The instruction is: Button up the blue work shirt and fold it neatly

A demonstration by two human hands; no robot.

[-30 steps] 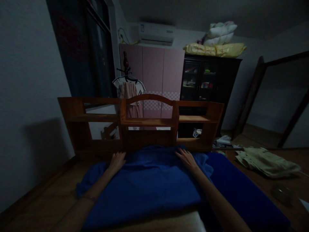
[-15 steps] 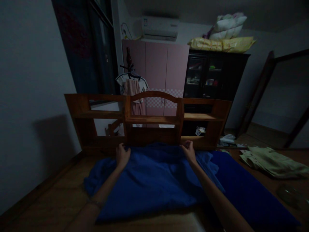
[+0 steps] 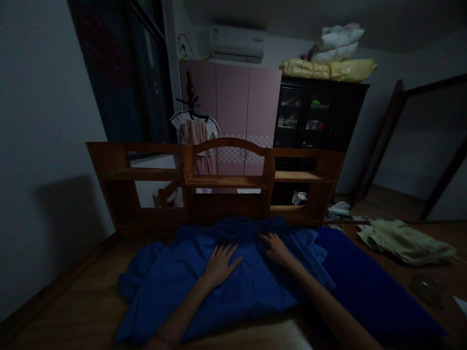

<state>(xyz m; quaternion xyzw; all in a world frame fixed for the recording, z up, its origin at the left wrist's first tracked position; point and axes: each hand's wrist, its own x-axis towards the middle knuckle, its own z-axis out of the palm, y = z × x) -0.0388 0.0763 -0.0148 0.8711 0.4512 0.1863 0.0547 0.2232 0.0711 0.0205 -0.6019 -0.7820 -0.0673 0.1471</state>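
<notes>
A blue cloth lies spread and partly folded over a wooden bed base. My left hand lies flat on the middle of the cloth, fingers spread. To its right, my right hand rests palm down on the cloth near its far edge, with the fingers slightly curled on a fold. Neither hand holds anything that I can see. The room is dim.
A wooden headboard with open shelves stands just beyond the cloth. Behind it are a pink wardrobe and a dark glass-fronted cabinet topped with bundled bedding. A pale folded cloth lies at the right.
Both hands left the far edge of the cloth. The left one moved right toward the middle and flattened; the right one came slightly nearer and lies on the cloth.
</notes>
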